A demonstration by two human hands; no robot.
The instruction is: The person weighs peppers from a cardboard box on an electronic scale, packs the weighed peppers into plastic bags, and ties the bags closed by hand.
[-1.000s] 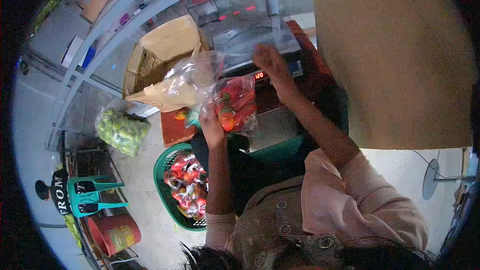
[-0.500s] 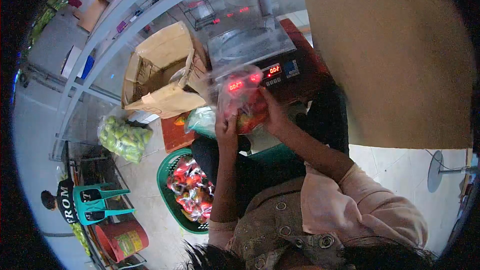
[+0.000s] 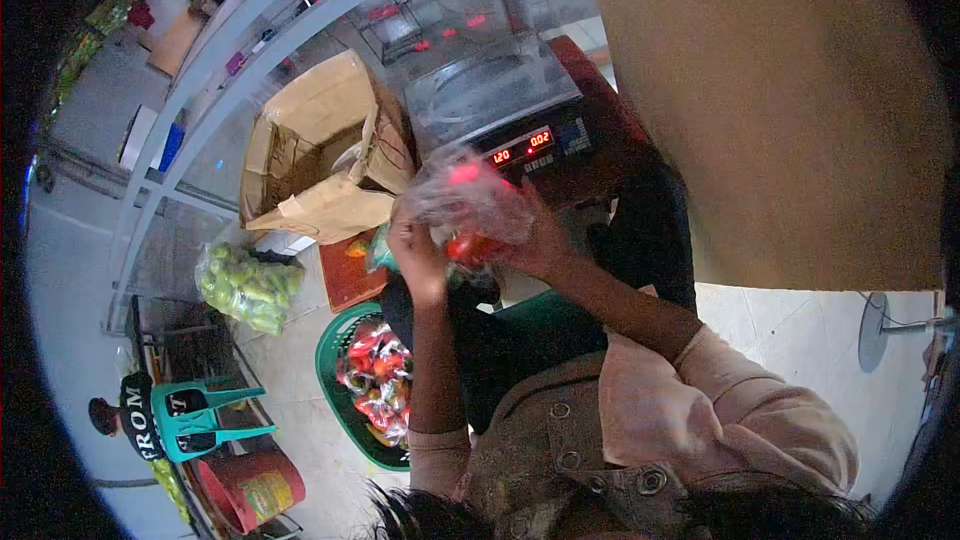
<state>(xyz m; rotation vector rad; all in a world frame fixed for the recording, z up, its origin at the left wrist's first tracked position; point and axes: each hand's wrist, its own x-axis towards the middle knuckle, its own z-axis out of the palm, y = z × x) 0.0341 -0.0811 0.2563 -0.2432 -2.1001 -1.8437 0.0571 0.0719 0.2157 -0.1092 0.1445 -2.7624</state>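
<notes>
A clear plastic bag of red vegetables (image 3: 470, 245), which look like peppers, is held up in front of my lap. My left hand (image 3: 415, 248) has its fingers closed at the bag's left side. Around the right side of the bag is my right hand (image 3: 540, 238), its fingers partly hidden by the plastic. The bag's loose, blurred upper part bunches between both hands. Just beyond stands a digital scale (image 3: 490, 95) with lit red digits; the bag covers part of its display.
Left of the scale is an open cardboard box (image 3: 330, 205). A green basket (image 3: 325, 380) holds several bagged red vegetables. A bag of green vegetables (image 3: 245, 285) sits on the floor. Further left are a person on a teal chair (image 3: 200, 420) and a red bucket (image 3: 225, 490).
My left hand has moved left along the bag and turned. The right hand and the red vegetables have dropped slightly. The bag's loose plastic has shifted, uncovering more of the display.
</notes>
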